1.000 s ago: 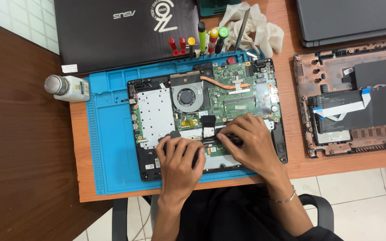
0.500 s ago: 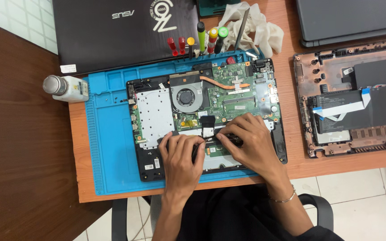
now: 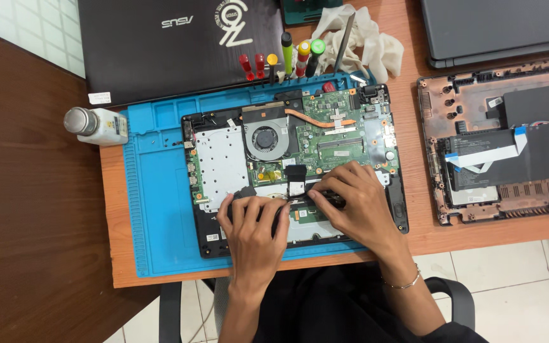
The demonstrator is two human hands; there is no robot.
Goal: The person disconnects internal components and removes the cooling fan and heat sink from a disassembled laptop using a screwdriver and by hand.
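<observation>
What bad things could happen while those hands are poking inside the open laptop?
Both the left hand and the right hand press on a dark part low in the opened black laptop. Bare skin sits close to the green circuit board, so a slip might scratch or bend something. The small black ribbon cable between the hands could possibly get tugged or creased.

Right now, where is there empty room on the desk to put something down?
The blue mat is bare left of the open laptop, below the white bottle. A wood strip between both opened laptops is free. The top edge, with screwdrivers and cloth, is crowded.
</observation>
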